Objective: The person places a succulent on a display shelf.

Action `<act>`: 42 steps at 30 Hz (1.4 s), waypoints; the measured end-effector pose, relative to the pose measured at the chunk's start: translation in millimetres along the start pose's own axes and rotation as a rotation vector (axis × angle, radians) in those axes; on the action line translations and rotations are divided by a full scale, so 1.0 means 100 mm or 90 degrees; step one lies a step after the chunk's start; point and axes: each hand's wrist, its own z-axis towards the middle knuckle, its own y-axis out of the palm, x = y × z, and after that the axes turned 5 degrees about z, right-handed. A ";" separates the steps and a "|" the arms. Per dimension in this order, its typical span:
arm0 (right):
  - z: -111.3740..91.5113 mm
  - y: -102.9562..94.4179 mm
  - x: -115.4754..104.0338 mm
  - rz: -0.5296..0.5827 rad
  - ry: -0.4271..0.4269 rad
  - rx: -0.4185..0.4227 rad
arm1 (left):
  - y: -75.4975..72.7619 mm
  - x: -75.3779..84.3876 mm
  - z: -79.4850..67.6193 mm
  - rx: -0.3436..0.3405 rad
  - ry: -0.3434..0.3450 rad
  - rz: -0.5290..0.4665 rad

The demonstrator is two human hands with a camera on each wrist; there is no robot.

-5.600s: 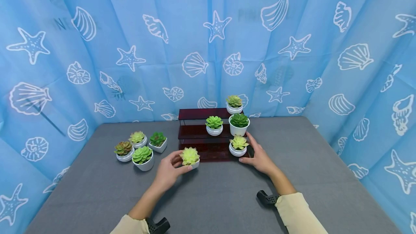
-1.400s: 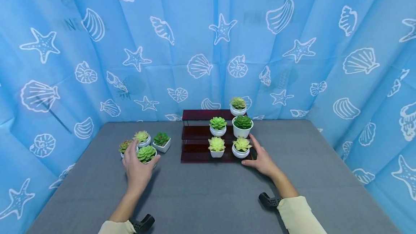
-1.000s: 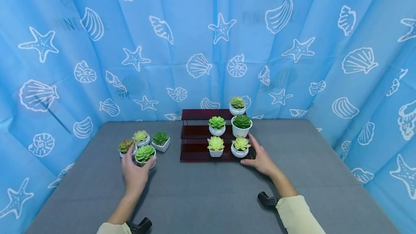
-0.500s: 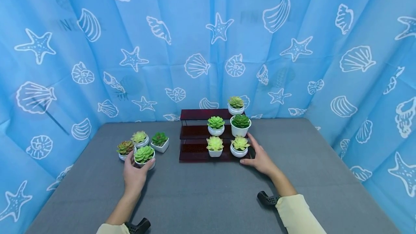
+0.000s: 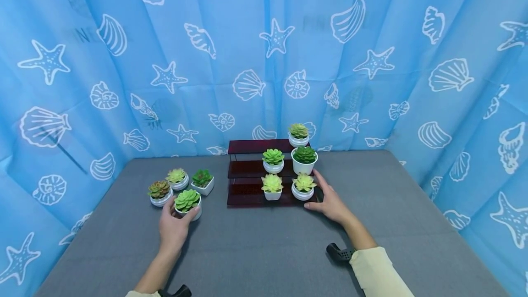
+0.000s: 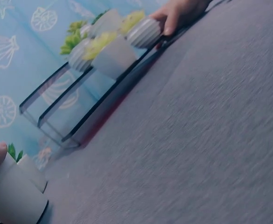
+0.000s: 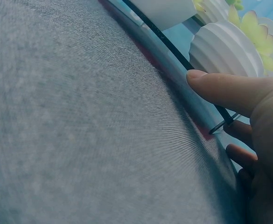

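My left hand (image 5: 173, 228) grips a light green succulent (image 5: 187, 201) in a round white pot, thumb on its right side and fingers at its left. The same white pot (image 6: 15, 193) fills the lower left corner of the left wrist view. At the right end of the dark red three-tier shelf (image 5: 243, 168), my right hand (image 5: 330, 201) holds the bottom tier, its thumb (image 7: 215, 86) against the front edge. Two pale yellow-green succulents stand on that tier, one in a square pot (image 5: 272, 195), the other in a ribbed round pot (image 5: 303, 192).
Beside the left hand are a reddish succulent (image 5: 159, 191), a pale one (image 5: 177, 178) and a dark green one in a square pot (image 5: 203, 182). The middle tier bears two plants, including a dark green succulent (image 5: 304, 156); the top tier has one (image 5: 298, 133). A shell-patterned curtain (image 5: 247, 35) hangs behind.
The square-potted yellow-green succulent went from my left hand onto the bottom tier. That hand then reached left, took hold of the light green succulent and shifted it slightly right and nearer. My right hand stays put.
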 end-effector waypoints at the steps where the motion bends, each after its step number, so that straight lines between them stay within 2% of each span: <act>1: 0.00 0.00 0.00 0.002 -0.002 0.001 | 0.01 0.00 -0.02 -0.006 0.002 0.000; 5: 0.00 0.01 0.01 0.006 -0.006 0.001 | 0.05 0.04 -0.09 -0.033 0.009 0.005; 12: 0.00 0.01 0.03 0.006 -0.010 0.006 | 0.11 0.12 -0.20 -0.105 -0.012 -0.013; 15: -0.01 0.01 0.02 -0.002 -0.011 0.007 | 0.16 0.16 -0.22 -0.119 -0.001 -0.021; 21: -0.03 0.01 -0.01 -0.014 -0.020 0.015 | 0.27 0.18 -0.22 -0.138 0.050 -0.002; 27: -0.03 0.01 -0.01 -0.025 -0.017 0.018 | 0.39 0.22 -0.19 -0.149 0.080 0.009; 33: -0.01 0.01 0.00 -0.023 -0.003 0.017 | 0.45 0.27 -0.17 -0.142 0.094 -0.001; 42: -0.01 0.01 -0.02 -0.023 0.001 0.015 | 0.54 0.35 -0.16 -0.153 0.099 -0.060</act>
